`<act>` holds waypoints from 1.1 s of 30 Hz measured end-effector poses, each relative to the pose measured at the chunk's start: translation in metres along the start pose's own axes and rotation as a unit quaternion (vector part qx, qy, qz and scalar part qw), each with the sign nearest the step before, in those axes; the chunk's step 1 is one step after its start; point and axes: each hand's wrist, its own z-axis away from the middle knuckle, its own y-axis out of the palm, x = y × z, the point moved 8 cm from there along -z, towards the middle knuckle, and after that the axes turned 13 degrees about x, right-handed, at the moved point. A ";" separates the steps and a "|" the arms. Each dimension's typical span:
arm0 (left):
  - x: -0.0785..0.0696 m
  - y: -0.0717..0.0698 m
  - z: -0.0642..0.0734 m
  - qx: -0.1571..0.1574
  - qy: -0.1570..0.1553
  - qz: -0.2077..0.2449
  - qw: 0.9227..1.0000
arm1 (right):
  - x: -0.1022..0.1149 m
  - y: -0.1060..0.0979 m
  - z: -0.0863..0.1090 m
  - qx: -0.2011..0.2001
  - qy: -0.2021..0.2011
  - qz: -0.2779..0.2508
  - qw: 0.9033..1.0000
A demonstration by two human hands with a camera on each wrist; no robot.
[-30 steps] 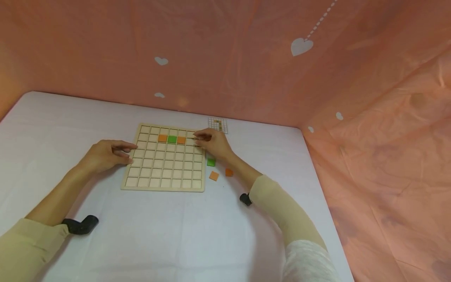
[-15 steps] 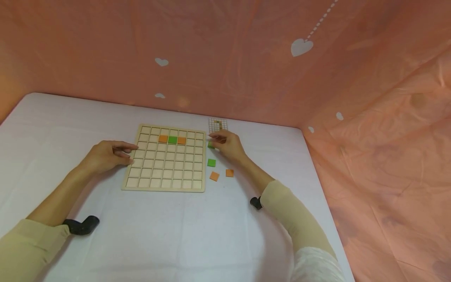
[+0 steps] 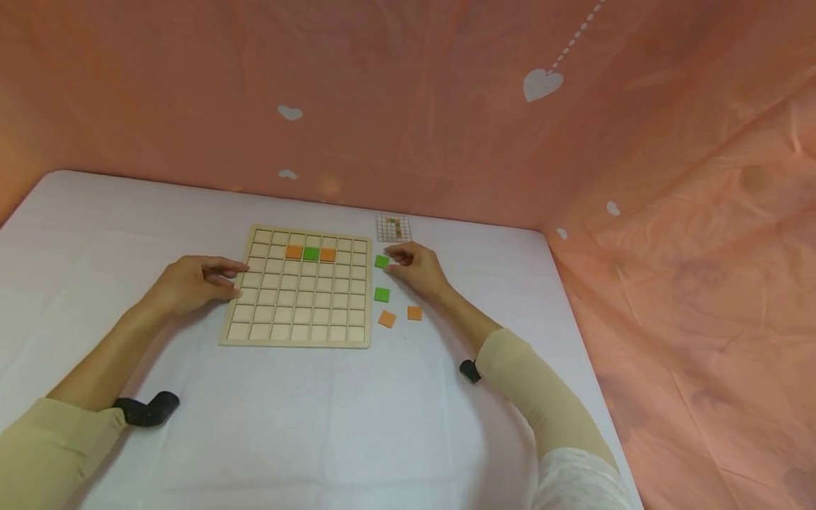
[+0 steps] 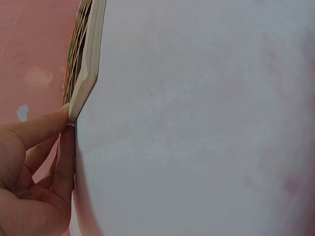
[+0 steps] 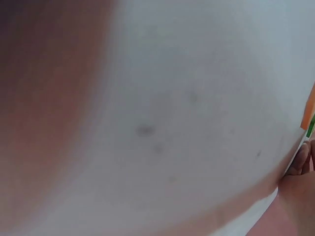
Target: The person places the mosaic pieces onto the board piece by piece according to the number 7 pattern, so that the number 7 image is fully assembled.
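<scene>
In the head view, a pale wooden grid board (image 3: 296, 297) lies on the white table. One row near its far edge holds an orange tile (image 3: 294, 252), a green tile (image 3: 311, 253) and another orange tile (image 3: 328, 255). My left hand (image 3: 188, 283) touches the board's left edge with index fingertip and thumb, set apart along it. The left wrist view shows those fingers (image 4: 47, 129) right at the board's edge. My right hand (image 3: 417, 270) is on the table beside a loose green tile (image 3: 382, 261), its index finger and thumb parted at the tile's right side.
Nearer along the board's right side lie a second loose green tile (image 3: 382, 295) and two orange tiles, one by the board (image 3: 387, 319) and one further right (image 3: 414, 313). A small printed grid card (image 3: 394, 228) lies behind the right hand. An orange curtain (image 3: 382, 106) rises behind the table.
My right hand has moved from over the board's upper right side rightward to the loose green tile, which now shows fully. The left hand and the tiles stay where they were.
</scene>
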 end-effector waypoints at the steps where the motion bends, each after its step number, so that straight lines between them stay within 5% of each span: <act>1: 0.000 0.001 0.000 -0.001 0.000 0.000 1.000 | 0.000 0.001 0.000 0.003 0.000 0.007 1.000; 19: 0.002 0.002 -0.001 0.007 -0.006 0.004 1.000 | 0.006 0.003 -0.001 -0.018 -0.016 0.068 0.997; 33: 0.001 0.002 -0.001 0.002 -0.004 0.003 1.000 | 0.018 0.003 -0.006 -0.023 -0.021 -0.005 1.000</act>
